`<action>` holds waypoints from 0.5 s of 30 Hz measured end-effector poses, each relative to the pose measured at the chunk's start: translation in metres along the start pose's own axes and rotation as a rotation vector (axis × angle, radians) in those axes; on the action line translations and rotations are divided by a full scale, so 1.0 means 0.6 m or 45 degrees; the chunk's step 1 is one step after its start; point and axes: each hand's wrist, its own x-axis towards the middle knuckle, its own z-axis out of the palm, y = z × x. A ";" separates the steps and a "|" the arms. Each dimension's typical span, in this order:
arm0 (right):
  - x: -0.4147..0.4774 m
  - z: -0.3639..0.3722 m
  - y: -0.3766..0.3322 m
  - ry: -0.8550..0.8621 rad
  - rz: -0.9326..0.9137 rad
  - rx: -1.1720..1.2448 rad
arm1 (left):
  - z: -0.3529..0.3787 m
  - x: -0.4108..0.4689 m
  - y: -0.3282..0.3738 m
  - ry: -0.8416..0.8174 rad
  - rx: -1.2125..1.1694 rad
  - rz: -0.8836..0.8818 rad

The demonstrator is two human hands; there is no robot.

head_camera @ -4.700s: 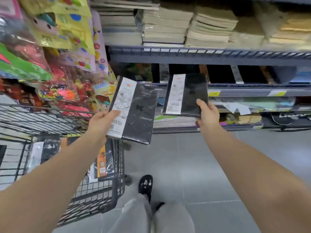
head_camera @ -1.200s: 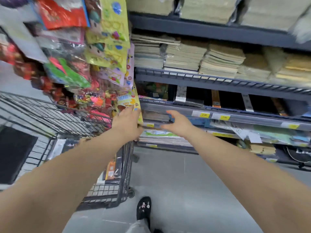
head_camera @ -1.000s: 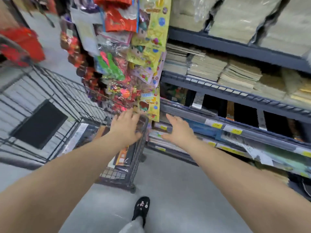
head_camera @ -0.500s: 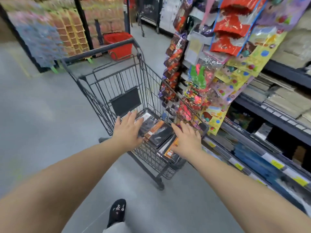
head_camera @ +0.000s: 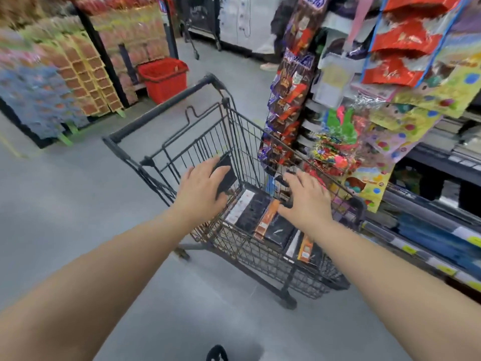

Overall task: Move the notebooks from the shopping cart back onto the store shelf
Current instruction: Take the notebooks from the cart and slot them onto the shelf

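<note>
Head view: left hand (head_camera: pixel 203 191) and right hand (head_camera: pixel 307 201) are over the cart (head_camera: pixel 166 105), fingers spread, holding nothing. Notebooks (head_camera: pixel 253 212) lie flat on the cart floor. The shelf (head_camera: pixel 429 214) is just right.

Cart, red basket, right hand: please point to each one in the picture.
cart (head_camera: pixel 140 122), head view, on the handle bar.
red basket (head_camera: pixel 166 87), head view, on its front wall.
right hand (head_camera: pixel 307 204), head view, on the back of the hand.

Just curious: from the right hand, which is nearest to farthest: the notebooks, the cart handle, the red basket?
1. notebooks, in the cart, just under the right hand.
2. cart handle, at the cart's far end.
3. red basket, beyond the handle, far left.
</note>
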 end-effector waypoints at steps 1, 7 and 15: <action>0.008 0.001 -0.005 0.013 0.018 -0.002 | 0.006 0.014 -0.007 -0.009 -0.005 0.022; 0.067 0.035 -0.002 -0.010 0.146 -0.032 | 0.067 0.099 -0.029 -0.154 -0.018 0.136; 0.189 0.119 0.029 -0.193 0.311 0.011 | 0.174 0.234 -0.062 -0.391 -0.065 0.186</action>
